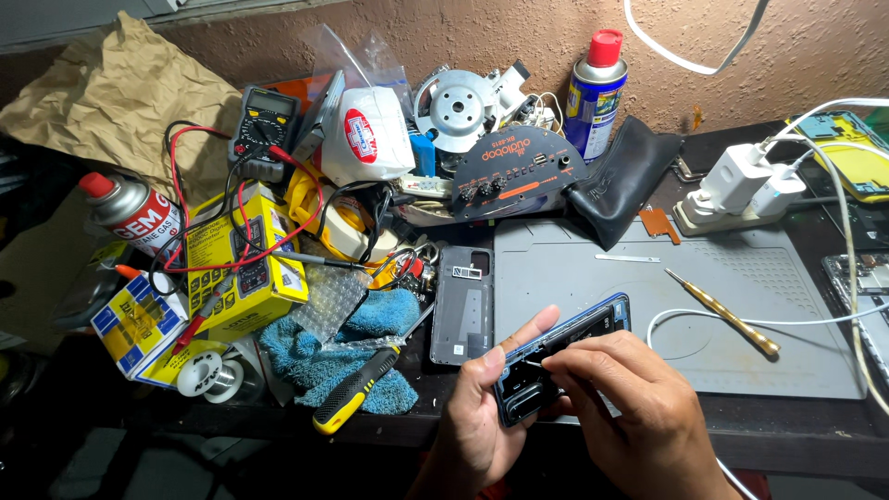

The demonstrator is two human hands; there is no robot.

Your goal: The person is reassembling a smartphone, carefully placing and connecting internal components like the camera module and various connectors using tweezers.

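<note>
— Over the near edge of the grey work mat (741, 315), holding an opened phone (560, 356) tilted up off the surface, insides facing up. Left hand (482, 407) gripping its lower end, thumb curled over the top edge, other fingers wrapped underneath and clamped on the frame.

— And the right hand (639, 407)?

— Pinching together, thumb and forefinger pressed close over something thin and pale at the middle of the phone. Too small to tell whether a tweezer tip, a screw or a connector. Judging by the pose, picking at a small part inside.

— Advice for doing it well?

— Probably resting the phone's far corner on the mat instead of floating it, steadying the left wrist against the table edge. Keeping the pinch light, moving only the fingertips, not the whole arm.

— Anything nearby worth minding?

— Lying just beside the phone on the left, a separated dark back cover (461, 306), flat on the table. Farther left, a yellow-and-black screwdriver (356, 393) resting across a blue cloth (352, 343). On the mat to the right, a brass-handled precision screwdriver (727, 315), well apart from both hands, and a white cable (704, 317) looping close to the right wrist.

— Risk there?

— Possibly snagging the cable with the forearm; likely worth nudging aside. Also keeping any loose part over the mat, not over the dark gap at the table's front.
</note>
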